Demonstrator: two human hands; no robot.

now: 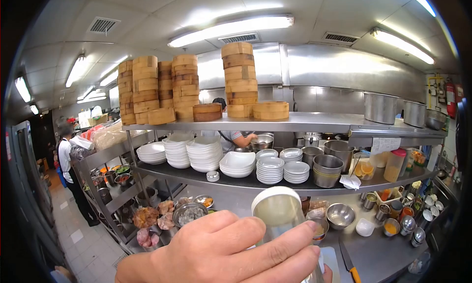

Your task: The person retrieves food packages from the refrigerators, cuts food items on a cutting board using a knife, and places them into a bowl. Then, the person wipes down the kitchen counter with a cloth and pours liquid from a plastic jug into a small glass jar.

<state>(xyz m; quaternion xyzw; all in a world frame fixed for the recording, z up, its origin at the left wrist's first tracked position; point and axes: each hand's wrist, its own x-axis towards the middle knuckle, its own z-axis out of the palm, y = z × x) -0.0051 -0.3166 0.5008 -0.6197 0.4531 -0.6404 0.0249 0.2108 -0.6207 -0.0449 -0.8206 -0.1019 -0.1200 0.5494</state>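
A clear cylindrical jar (pixel 276 204) with a white-rimmed round end stands tilted close to the camera. My left hand (pixel 221 251) reaches in from the lower left, its back toward me, and its fingers wrap across the near side of the jar. What lies under the palm is hidden. At the bottom edge, right of the jar, a bit of a finger (pixel 327 273) shows; it seems to belong to my right hand, the rest being hidden or out of view. Past it, a knife (pixel 348 261) with a yellow handle lies by a pale board (pixel 330 261).
Stacked white dishes (pixel 204 154) and metal pots (pixel 328 170) fill the middle shelf; bamboo steamers (pixel 240 81) stand on the upper shelf (pixel 314 121). Metal bowls (pixel 340 215) and seasoning containers (pixel 392 227) sit on the counter. One person (pixel 231 140) works behind the shelves; another (pixel 66 160) stands left.
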